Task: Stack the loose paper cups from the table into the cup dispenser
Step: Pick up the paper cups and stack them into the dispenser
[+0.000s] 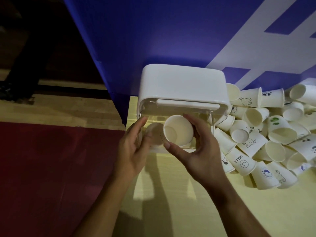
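- Right hand point(200, 151) grips one cup point(177, 130): thumb on the near rim, fingers curled over the far side. The mouth faces me and the base points into the dispenser point(181, 82).
- Left hand point(135, 151) holds nothing. Its fingers lie nearly straight against the dispenser's clear left wall. I read that as bracing.
- The cup sits at the clear front, just under the white lid. I cannot tell whether it is already inside the opening.
- A round brownish disc point(154, 133) shows left of the cup, behind the plastic. It could be a seat or a cup base; unclear.
- My judgement of the step: seating this cup. I would keep its axis square to the opening and pinch lightly so the rim stays round. Push from the rim, not the wall.
- I would keep the left hand braced so the box does not slide.
- The pile point(273, 139) lies on the table point(171, 194), right of the dispenser and against its side. Plenty is left, so the task looks early.
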`<state>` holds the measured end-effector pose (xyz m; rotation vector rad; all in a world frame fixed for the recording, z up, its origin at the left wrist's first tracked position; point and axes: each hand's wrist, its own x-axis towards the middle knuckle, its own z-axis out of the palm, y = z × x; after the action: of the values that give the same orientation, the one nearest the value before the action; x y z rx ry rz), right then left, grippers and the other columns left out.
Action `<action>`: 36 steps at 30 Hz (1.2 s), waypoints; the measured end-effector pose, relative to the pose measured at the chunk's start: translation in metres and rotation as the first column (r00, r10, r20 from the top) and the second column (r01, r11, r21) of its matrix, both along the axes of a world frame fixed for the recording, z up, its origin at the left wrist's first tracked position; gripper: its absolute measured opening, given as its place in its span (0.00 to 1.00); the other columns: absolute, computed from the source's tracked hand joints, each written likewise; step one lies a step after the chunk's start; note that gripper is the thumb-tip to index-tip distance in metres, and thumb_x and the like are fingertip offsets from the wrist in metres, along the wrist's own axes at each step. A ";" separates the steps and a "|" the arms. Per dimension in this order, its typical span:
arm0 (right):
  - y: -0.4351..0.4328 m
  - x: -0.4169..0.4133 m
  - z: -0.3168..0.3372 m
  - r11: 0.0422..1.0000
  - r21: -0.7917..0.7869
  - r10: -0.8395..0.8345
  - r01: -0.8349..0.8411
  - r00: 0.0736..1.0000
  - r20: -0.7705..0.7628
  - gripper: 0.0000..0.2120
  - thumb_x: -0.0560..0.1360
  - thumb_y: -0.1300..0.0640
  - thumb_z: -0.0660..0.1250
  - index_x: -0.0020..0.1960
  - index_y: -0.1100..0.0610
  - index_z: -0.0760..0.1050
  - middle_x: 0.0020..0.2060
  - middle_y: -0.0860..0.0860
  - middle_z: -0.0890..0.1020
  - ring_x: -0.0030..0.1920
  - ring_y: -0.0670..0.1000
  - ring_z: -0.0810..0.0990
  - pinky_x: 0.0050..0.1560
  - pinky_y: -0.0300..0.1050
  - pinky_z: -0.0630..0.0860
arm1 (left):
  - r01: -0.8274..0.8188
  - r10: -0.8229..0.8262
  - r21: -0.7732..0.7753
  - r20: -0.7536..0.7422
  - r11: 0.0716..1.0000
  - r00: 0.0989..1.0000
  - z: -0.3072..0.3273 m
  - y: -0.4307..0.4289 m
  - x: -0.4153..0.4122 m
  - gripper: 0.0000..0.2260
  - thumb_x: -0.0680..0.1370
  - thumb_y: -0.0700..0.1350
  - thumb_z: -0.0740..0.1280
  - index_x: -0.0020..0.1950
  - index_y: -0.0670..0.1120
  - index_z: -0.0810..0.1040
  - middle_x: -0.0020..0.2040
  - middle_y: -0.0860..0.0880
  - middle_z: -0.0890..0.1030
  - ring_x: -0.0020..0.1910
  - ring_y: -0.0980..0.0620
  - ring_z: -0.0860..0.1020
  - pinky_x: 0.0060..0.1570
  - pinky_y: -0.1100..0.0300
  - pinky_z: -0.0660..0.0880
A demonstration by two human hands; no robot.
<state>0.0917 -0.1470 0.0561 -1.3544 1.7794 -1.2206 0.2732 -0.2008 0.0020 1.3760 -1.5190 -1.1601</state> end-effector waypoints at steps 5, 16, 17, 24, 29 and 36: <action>-0.014 0.022 -0.017 0.998 -0.018 0.066 -0.068 0.996 -0.057 0.38 0.66 0.45 0.84 0.71 0.52 0.75 0.63 0.42 0.79 0.64 0.44 0.78 0.63 0.38 0.74 | -0.059 0.056 -0.015 -0.153 0.998 0.987 0.020 0.000 -0.002 0.22 0.82 0.56 0.59 0.71 0.46 0.79 0.67 0.54 0.82 0.69 0.58 0.78 0.66 0.65 0.73; -0.028 0.023 -0.051 0.990 0.073 0.128 -0.117 0.977 -0.170 0.40 0.66 0.41 0.83 0.72 0.54 0.75 0.64 0.43 0.79 0.63 0.38 0.74 0.62 0.23 0.64 | 0.017 -0.018 0.041 0.013 0.999 1.000 0.000 -0.010 -0.007 0.16 0.86 0.38 0.61 0.72 0.46 0.79 0.67 0.53 0.81 0.57 0.68 0.80 0.49 0.70 0.78; -0.028 0.023 -0.053 0.988 0.090 0.141 -0.127 0.976 -0.168 0.41 0.66 0.41 0.83 0.73 0.55 0.74 0.65 0.44 0.79 0.64 0.38 0.73 0.63 0.24 0.64 | 0.020 -0.021 0.042 0.037 0.999 0.999 -0.005 -0.011 -0.007 0.16 0.86 0.39 0.61 0.72 0.47 0.79 0.67 0.53 0.81 0.58 0.65 0.81 0.51 0.67 0.79; -0.030 0.022 -0.064 0.974 0.181 0.167 -0.136 0.972 -0.166 0.43 0.68 0.39 0.81 0.77 0.51 0.70 0.70 0.46 0.77 0.68 0.43 0.74 0.67 0.38 0.72 | 0.025 -0.045 0.126 0.157 0.992 0.987 -0.018 -0.013 -0.007 0.17 0.85 0.44 0.63 0.74 0.53 0.77 0.66 0.52 0.82 0.62 0.54 0.82 0.59 0.66 0.76; -0.030 0.023 -0.068 0.971 0.202 0.164 -0.131 0.974 -0.156 0.43 0.68 0.40 0.81 0.78 0.51 0.69 0.71 0.45 0.76 0.69 0.43 0.74 0.69 0.46 0.75 | 0.031 -0.052 0.118 0.182 0.993 0.982 -0.020 -0.013 -0.006 0.17 0.85 0.45 0.63 0.75 0.53 0.76 0.69 0.52 0.80 0.65 0.54 0.80 0.63 0.60 0.76; -0.008 0.011 -0.050 0.969 0.214 0.157 -0.123 0.976 -0.150 0.48 0.69 0.36 0.79 0.82 0.49 0.62 0.74 0.40 0.70 0.70 0.32 0.63 0.65 0.21 0.58 | -0.021 0.023 -0.017 0.110 1.000 0.994 -0.003 0.003 -0.009 0.17 0.85 0.47 0.65 0.75 0.54 0.75 0.70 0.54 0.78 0.67 0.60 0.78 0.62 0.63 0.77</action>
<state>0.1023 -0.1551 0.0058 -1.4672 1.8300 -0.8462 0.2645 -0.1983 -0.0014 1.4638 -1.5820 -1.0719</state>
